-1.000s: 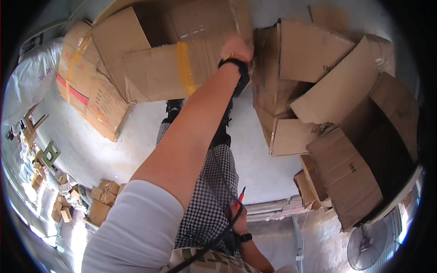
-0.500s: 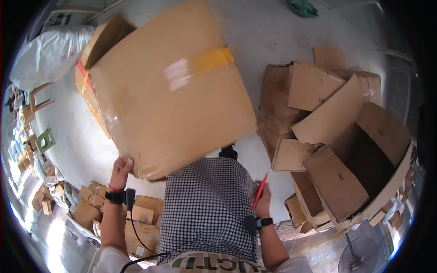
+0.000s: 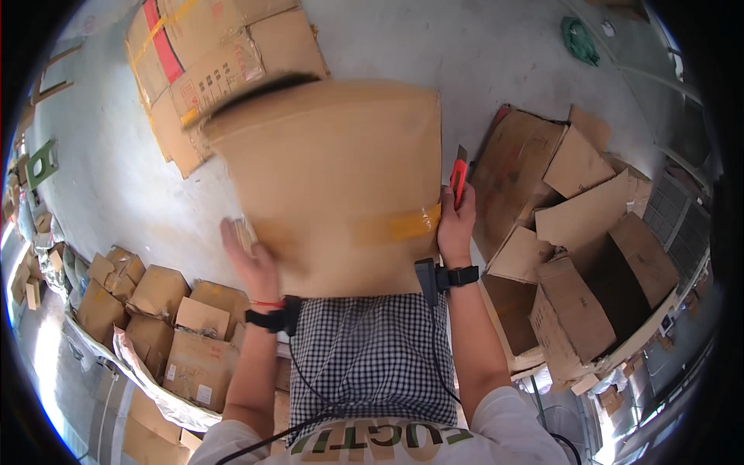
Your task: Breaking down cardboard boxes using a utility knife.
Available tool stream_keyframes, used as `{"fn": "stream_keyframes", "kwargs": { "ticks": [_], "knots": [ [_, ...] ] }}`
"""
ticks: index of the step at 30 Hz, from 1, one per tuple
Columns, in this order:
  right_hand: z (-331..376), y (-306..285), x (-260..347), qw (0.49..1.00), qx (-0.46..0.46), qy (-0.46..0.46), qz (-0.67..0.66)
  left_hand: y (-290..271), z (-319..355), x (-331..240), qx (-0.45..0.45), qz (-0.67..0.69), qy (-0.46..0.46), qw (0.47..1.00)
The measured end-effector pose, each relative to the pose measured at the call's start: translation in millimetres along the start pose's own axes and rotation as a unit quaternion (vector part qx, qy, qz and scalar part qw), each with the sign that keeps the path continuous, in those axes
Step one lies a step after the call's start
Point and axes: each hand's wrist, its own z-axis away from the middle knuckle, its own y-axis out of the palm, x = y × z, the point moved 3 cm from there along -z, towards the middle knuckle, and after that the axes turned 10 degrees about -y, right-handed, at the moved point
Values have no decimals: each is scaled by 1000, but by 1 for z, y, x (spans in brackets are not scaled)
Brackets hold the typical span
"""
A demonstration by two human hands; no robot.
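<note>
A large brown cardboard box [image 3: 341, 155] is in front of my checked apron, slightly smeared by motion, with a strip of yellow tape low on its right. My left hand [image 3: 256, 267] is at the box's lower left edge, fingers fairly straight along its side; it steadies the box there. My right hand [image 3: 457, 221] is wrapped round a red utility knife [image 3: 459, 177], its blade pointing up and away from me. That same hand presses against the box's right edge. The undersides of the box and some of my fingertips are hidden.
Flattened cardboard [image 3: 225, 70] lies on the floor at the far left. On the right is a pile of opened boxes [image 3: 585, 201] with raised flaps. Several closed boxes [image 3: 159, 291] stand near left. A green stool [image 3: 41, 163] and green bag [image 3: 580, 41] are farther off.
The box has turned and come down in front of me, uncovering the flattened cardboard. My right hand has moved up with the knife to the box's right edge. My left hand has shifted right and up.
</note>
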Motion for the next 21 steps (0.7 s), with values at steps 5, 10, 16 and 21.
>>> {"fn": "stream_keyframes", "kwargs": {
  "ticks": [5, 10, 16, 21],
  "knots": [
    [36, 25, 20, 999, 2, -34, 39, 51, 33, -133, 214, -105, 250, 938],
    [75, -13, 12, 996, 40, 52, 61, 72, 22, -132, 229, -108, 203, 946],
    [69, -23, 47, 976, 115, 2, 188, 91, 17, -143, 225, -155, 182, 945],
    [44, -27, 41, 960, 111, -97, 237, 95, 17, -158, 236, -163, 176, 942]
  ]
}}
